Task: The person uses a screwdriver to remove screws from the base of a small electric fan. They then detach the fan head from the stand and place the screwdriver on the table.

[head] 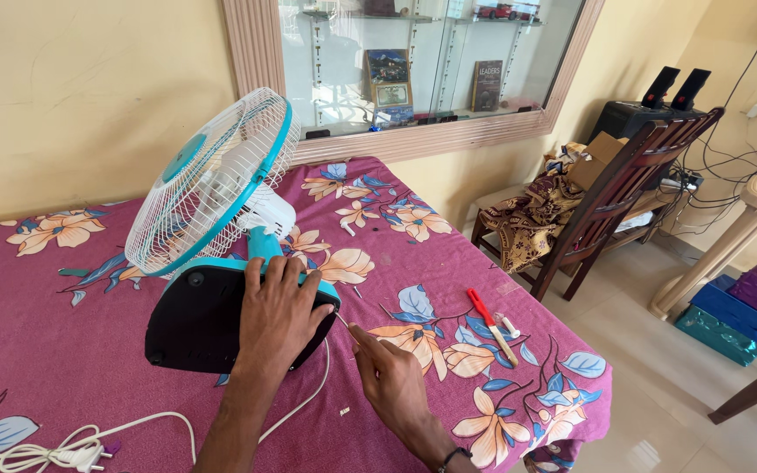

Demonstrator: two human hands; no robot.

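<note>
A white and turquoise table fan [212,180] lies tipped on its side on the table, its black base underside [199,324] facing me. My left hand [280,311] presses flat on the base's right edge. My right hand [389,372] pinches a thin tool whose tip [342,321] touches the base rim next to the left thumb. The fan's white cord [308,398] runs from the base toward my side of the table.
The floral magenta tablecloth [28,324] covers the table. A red-handled screwdriver [489,322] and a small white piece [510,327] lie at the right. A coiled white plug cord [54,451] lies bottom left. A wooden chair [611,197] stands beyond the table's right edge.
</note>
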